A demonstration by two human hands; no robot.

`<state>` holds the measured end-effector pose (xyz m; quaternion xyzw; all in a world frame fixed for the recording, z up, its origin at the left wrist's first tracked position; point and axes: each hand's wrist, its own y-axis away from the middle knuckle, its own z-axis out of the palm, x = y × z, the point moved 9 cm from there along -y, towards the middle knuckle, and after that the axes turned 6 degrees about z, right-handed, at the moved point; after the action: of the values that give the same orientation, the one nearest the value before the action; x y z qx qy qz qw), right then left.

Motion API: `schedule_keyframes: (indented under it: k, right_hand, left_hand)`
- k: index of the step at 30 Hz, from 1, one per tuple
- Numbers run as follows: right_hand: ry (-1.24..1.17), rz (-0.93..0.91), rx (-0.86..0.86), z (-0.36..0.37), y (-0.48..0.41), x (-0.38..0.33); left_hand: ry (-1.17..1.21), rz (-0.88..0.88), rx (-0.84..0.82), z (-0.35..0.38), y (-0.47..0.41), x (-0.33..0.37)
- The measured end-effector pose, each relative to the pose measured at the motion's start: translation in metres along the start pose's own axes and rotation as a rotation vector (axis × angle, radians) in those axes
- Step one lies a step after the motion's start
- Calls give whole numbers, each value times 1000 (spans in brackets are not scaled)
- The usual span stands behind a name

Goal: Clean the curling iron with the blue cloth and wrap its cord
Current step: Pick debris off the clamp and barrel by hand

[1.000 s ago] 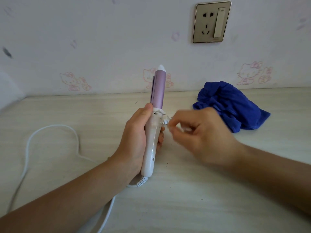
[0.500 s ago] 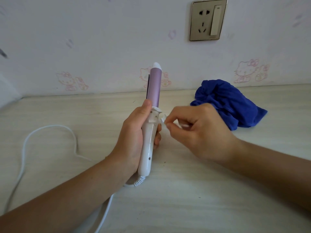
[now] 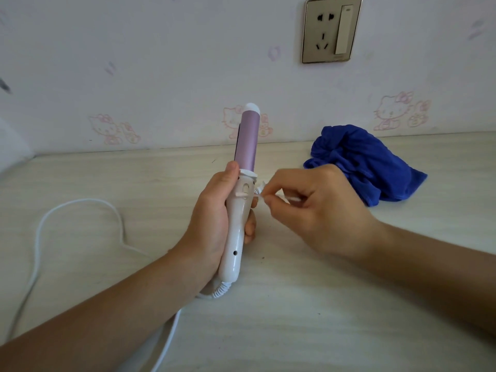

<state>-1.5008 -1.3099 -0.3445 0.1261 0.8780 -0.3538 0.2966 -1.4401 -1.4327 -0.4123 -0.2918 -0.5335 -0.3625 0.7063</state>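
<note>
My left hand [image 3: 212, 210] grips the white handle of the curling iron [image 3: 237, 218] and holds it upright above the table, purple barrel pointing up. My right hand [image 3: 314, 208] is just right of the handle's top, thumb and forefinger pinched on a small white piece [image 3: 259, 191] beside the collar; I cannot tell what it is. The white cord [image 3: 80, 202] leaves the handle's coiled base, passes under my left forearm and loops across the table on the left. The blue cloth [image 3: 367, 162] lies crumpled at the back right, apart from both hands.
The pale wooden table [image 3: 295, 318] runs up to a wall with cartoon-cat stickers. A gold-framed wall socket [image 3: 331, 29] with a switch sits high on the wall, above the cloth.
The iron has turned slightly in my left hand, so its slide switch now faces me. My right hand keeps pinching at the same spot by the collar.
</note>
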Motion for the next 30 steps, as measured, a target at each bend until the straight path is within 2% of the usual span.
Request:
schedule_keyframes:
  k: [3, 7, 11, 15, 19, 23, 26, 30]
  right_hand:
    - [-30, -54, -119, 14, 11, -13]
    - [-10, 23, -4, 0, 1, 1]
    - [-49, -34, -128, 16, 13, -14]
    - [-17, -9, 25, -3, -1, -4]
    - [-24, -56, -87, 13, 11, -18]
    - [5, 1, 30, -3, 0, 0]
    - [-17, -18, -55, 10, 8, -8]
    - [-15, -25, 4, 2, 4, -5]
  left_hand:
    - [15, 0, -13, 1, 1, 1]
    - [15, 33, -23, -1, -2, 3]
    - [47, 40, -11, -3, -2, 2]
    - [0, 59, -36, -1, -4, 6]
    - [-8, 33, 3, -4, -2, 2]
    - [-31, 32, 27, -7, -2, 3]
    - [-23, 42, 43, -7, -2, 4]
    - [-58, 66, 27, -6, -1, 5]
